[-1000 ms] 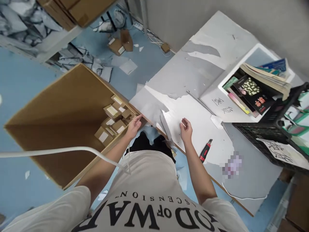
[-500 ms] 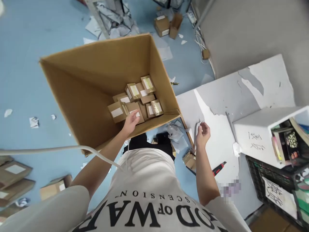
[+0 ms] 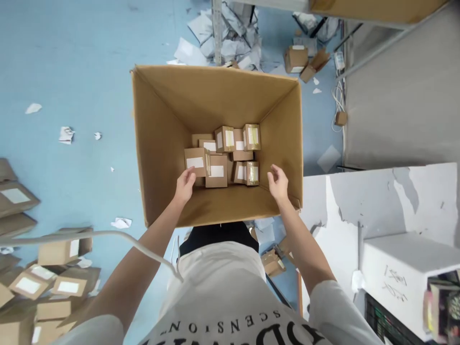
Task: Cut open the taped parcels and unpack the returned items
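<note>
In front of my body stands a large open cardboard box (image 3: 219,211), with several small cardboard boxes (image 3: 216,175) lying on its floor, most bearing white labels. My left hand (image 3: 185,186) reaches in over the near left side. Its fingers are loosely bent and hold nothing that I can see, their tips close to the labelled small box (image 3: 190,157) at the left; whether they touch it I cannot tell. Inside the right part of the large box is my right hand (image 3: 278,183), thumb and fingers apart, holding nothing. It is nearest to the taped small box (image 3: 253,173).
Stacked cardboard boxes (image 3: 59,251) lie at the lower left. A white-grey tabletop (image 3: 334,230) carrying a white bin (image 3: 398,282) is at the right. Paper scraps litter the blue floor (image 3: 89,86), and a pale cable (image 3: 118,233) runs across my left arm.
My right hand has left the tabletop at the right and come into the large box. My left hand has shifted left across the small boxes. The view has turned and straightened.
</note>
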The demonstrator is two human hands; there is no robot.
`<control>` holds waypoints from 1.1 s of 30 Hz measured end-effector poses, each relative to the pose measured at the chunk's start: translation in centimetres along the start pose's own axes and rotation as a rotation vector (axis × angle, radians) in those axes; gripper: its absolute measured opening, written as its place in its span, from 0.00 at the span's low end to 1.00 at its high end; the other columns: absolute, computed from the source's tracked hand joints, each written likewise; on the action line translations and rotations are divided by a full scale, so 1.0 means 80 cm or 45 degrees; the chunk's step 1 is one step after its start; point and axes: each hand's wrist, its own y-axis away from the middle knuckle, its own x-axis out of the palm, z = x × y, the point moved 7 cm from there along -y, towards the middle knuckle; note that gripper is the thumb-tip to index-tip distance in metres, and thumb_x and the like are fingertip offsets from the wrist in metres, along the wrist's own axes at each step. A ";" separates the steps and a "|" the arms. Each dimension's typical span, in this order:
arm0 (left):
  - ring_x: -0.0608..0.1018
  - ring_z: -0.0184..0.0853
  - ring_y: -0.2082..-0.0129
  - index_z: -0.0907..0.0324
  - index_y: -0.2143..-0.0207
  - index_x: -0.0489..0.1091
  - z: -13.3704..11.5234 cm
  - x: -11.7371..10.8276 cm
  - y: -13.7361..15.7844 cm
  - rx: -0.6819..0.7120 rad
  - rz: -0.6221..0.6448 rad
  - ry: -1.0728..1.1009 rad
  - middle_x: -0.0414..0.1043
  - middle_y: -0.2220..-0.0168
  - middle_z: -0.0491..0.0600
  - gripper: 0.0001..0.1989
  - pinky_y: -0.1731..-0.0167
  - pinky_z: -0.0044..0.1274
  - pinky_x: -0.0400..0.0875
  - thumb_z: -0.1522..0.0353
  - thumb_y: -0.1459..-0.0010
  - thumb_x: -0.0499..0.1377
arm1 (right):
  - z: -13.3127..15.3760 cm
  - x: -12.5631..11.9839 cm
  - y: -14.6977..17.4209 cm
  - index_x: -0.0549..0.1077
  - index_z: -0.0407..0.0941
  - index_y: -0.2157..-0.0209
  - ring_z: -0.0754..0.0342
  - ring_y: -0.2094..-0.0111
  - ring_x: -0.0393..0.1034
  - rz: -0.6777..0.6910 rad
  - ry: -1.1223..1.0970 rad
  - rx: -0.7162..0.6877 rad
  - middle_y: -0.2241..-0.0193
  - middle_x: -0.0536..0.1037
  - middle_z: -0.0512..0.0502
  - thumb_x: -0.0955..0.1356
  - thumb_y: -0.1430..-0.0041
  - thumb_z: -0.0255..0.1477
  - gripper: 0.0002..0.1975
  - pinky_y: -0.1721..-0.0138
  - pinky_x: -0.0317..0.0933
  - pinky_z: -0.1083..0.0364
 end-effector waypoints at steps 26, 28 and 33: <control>0.48 0.43 0.33 0.57 0.32 0.34 0.500 0.087 -0.158 -1.346 -0.432 0.872 0.36 0.31 0.57 0.52 0.39 0.37 0.53 0.35 0.51 0.32 | -0.131 0.704 -0.167 0.59 0.36 0.39 0.44 0.35 0.48 1.290 0.172 -0.254 0.37 0.59 0.37 0.70 0.53 0.21 0.38 0.34 0.43 0.48; 0.51 0.43 0.33 0.55 0.32 0.36 0.506 0.088 -0.163 -1.315 -0.440 0.880 0.39 0.31 0.56 0.52 0.41 0.37 0.57 0.35 0.51 0.32 | -0.126 0.736 -0.168 0.55 0.35 0.37 0.43 0.33 0.42 1.352 0.188 -0.285 0.36 0.55 0.38 0.71 0.56 0.21 0.43 0.33 0.38 0.46; 0.56 0.42 0.35 0.54 0.32 0.37 0.518 0.090 -0.167 -1.251 -0.486 0.917 0.42 0.32 0.54 0.51 0.44 0.34 0.64 0.35 0.51 0.32 | -0.141 0.772 -0.170 0.50 0.35 0.36 0.40 0.34 0.41 1.393 0.284 -0.241 0.37 0.51 0.35 0.74 0.60 0.24 0.50 0.34 0.39 0.45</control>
